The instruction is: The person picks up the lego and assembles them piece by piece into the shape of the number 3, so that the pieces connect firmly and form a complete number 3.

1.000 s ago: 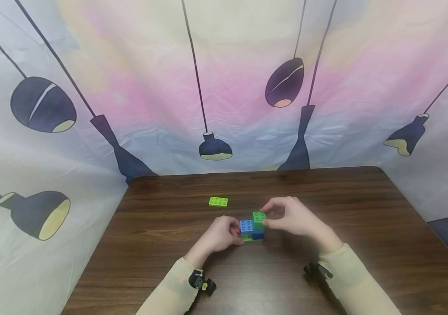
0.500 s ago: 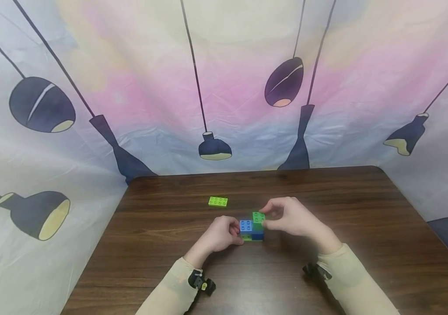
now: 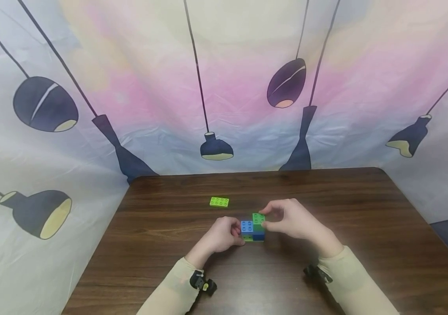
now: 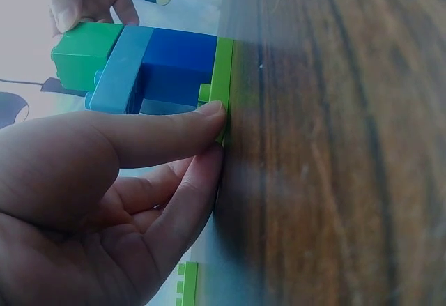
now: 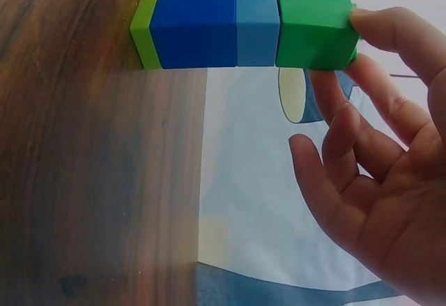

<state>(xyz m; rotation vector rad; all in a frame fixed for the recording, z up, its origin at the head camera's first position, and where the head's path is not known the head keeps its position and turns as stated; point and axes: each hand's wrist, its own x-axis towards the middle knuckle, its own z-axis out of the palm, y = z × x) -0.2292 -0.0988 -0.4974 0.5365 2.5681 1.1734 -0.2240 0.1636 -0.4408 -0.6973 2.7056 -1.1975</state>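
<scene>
On a dark wood-grain table (image 3: pixel 161 218), my two hands hold a small stack of toy bricks, which stands upright, a little right of centre. My left hand (image 3: pixel 221 235) pinches the left end of the lime base plate (image 5: pixel 148 27) between thumb and fingers, low against the tabletop. On the plate's right half sits a dark blue block (image 5: pixel 195 27). A light blue brick (image 3: pixel 246 226) lies across that block and juts out to the left over the base, leaving a gap beneath; four of its studs show on top. A green block (image 3: pixel 258 219) rests on its right end, touching it. My right hand (image 3: pixel 292 220) pinches this green block by its studded top, with thumb and fingertips, the other fingers loosely bent. Farther back and to the left, a second lime plate (image 3: pixel 219 201) lies studs up, apart from both hands. Behind the table hangs a pastel cloth (image 3: pixel 247 48) printed with dark lamps.
</scene>
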